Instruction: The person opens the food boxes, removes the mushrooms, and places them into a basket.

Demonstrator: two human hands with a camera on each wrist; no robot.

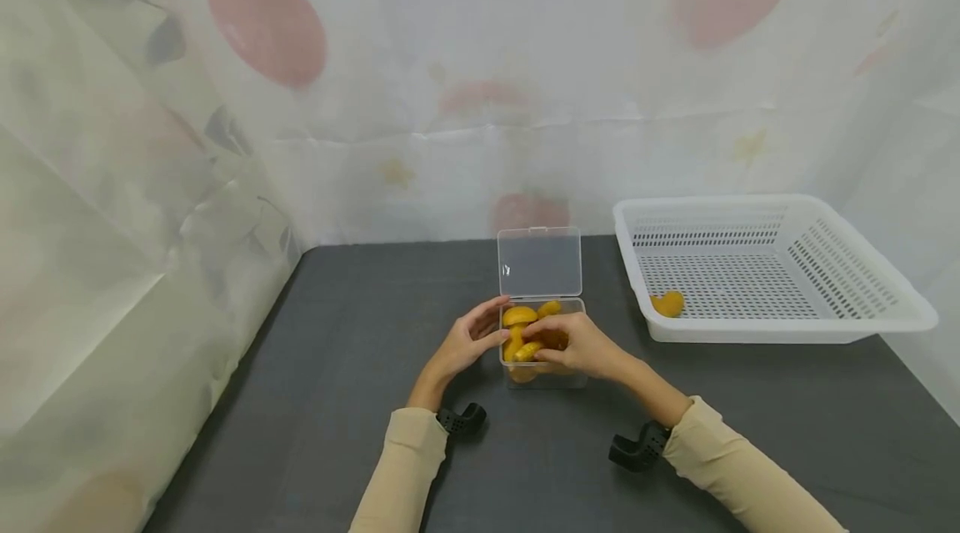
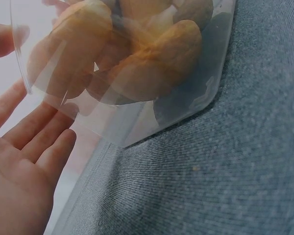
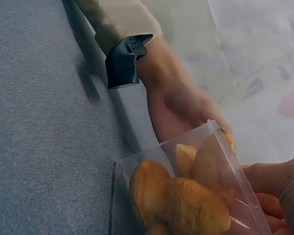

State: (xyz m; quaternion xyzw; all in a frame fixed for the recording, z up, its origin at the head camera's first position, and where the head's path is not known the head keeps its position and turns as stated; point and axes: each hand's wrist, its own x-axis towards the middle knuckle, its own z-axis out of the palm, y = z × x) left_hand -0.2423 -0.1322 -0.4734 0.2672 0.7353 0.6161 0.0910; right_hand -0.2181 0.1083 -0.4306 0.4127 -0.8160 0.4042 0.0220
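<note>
A small clear plastic box (image 1: 551, 377) holds several yellow mushrooms (image 1: 519, 316); its hinged lid (image 1: 540, 262) stands raised at the back. My right hand (image 1: 588, 345) reaches over the box from the right, thumb and fingertips around a yellow mushroom (image 1: 528, 351) on top of the pile. Along the box's left side lies my left hand (image 1: 467, 343), fingers extended and thumb by the rim. In the left wrist view, the fingers (image 2: 49, 129) of that hand rest near the clear wall. Mushrooms (image 3: 193, 208) show through the box in the right wrist view.
A white perforated basket (image 1: 757, 331) stands at the back right, with a yellow mushroom piece (image 1: 667, 304) at its left end. Dark grey cloth (image 1: 360, 333) covers the table. A patterned curtain (image 1: 465, 57) hangs behind and on the sides.
</note>
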